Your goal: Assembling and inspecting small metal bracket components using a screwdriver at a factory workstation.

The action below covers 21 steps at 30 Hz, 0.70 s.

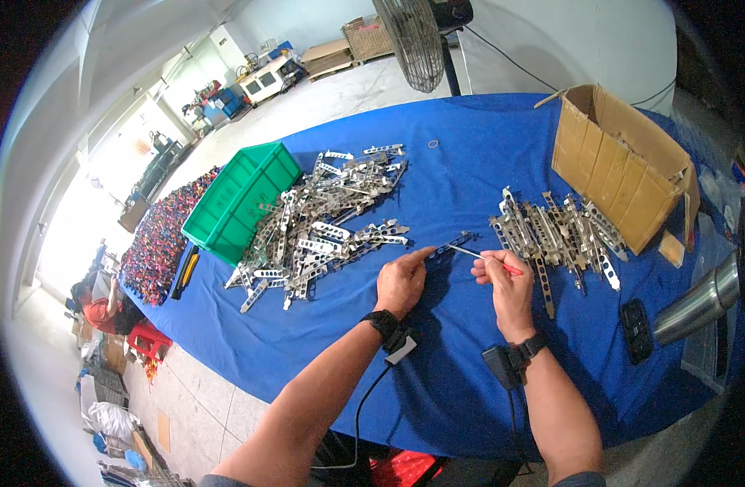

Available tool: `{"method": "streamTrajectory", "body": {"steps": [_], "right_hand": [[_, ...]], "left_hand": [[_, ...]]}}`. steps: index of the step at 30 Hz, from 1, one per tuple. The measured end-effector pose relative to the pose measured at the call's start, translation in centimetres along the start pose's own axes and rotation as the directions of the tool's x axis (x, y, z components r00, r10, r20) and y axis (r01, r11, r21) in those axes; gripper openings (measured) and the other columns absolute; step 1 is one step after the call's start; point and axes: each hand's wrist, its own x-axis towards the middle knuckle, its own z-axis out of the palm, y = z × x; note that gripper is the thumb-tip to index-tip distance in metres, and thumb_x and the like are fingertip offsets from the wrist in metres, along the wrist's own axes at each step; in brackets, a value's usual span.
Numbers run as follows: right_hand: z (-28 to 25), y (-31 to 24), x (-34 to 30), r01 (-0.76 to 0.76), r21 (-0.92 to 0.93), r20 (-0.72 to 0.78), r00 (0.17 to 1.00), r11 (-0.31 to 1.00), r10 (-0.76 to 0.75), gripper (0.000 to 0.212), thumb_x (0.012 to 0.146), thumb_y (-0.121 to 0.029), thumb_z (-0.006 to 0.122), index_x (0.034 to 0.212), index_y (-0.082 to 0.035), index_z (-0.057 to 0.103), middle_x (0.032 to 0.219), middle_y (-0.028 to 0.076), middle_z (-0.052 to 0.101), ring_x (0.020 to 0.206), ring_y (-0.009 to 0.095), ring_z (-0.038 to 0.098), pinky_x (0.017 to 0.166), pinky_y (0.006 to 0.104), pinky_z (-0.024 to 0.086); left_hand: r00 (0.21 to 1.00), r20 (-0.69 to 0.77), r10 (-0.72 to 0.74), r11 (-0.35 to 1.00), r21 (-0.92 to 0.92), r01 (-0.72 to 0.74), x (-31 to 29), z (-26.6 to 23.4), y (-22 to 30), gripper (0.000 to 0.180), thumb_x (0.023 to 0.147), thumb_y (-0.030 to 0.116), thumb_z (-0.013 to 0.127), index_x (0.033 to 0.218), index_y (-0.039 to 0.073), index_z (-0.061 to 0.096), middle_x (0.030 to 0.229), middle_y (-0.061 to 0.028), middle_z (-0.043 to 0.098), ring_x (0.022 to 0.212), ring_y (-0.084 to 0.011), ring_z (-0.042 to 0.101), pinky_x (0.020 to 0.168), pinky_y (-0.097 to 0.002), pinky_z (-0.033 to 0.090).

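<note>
My left hand (401, 284) is closed, its fingertips pinching the near end of a perforated metal strip (465, 238) over the blue cloth. My right hand (509, 299) grips a slim tool (468, 252) with a red handle and a thin pale shaft, perhaps a screwdriver. The shaft points left, and its tip meets the strip or lies just over it; which one, I cannot tell. To the left spreads a big heap of similar metal strips (319, 235). Right of my right hand lies a smaller row of strips (555, 231), roughly side by side.
A green plastic crate (241, 199) tilts beside the left heap, near many small multicoloured pieces (157, 243). At the back right stands an open cardboard box (616, 162). A black device (635, 331) and a steel cylinder (697, 304) are at right. Cables hang from both wrist straps.
</note>
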Motion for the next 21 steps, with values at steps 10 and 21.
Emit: {"method": "streamTrajectory", "body": {"steps": [10,21], "right_hand": [[0.18,-0.52,-0.31,0.029,-0.018,0.026,0.999,0.999,-0.029,0.017,0.096,-0.009,0.053,0.096,0.003,0.065,0.086,0.012,0.07,0.074,0.017,0.068,0.066,0.0271,0.054],[0.01,-0.24,-0.18,0.051,-0.037,0.036,0.998,0.998,-0.049,0.018,0.097,-0.01,0.054,0.096,0.004,0.065,0.088,0.013,0.07,0.075,0.018,0.069,0.068,0.0285,0.055]], "left_hand": [[1.0,-0.006,0.011,1.0,0.022,-0.011,0.01,0.16,-0.09,0.033,0.09,0.009,0.055,0.119,0.015,0.07,0.075,-0.0186,0.065,0.064,-0.0276,0.065,0.064,-0.0383,0.051],[1.0,-0.015,0.02,1.0,0.019,-0.02,0.05,0.13,-0.13,0.032,0.09,0.008,0.056,0.118,0.014,0.07,0.079,-0.0192,0.067,0.066,-0.0282,0.067,0.066,-0.0382,0.052]]}}
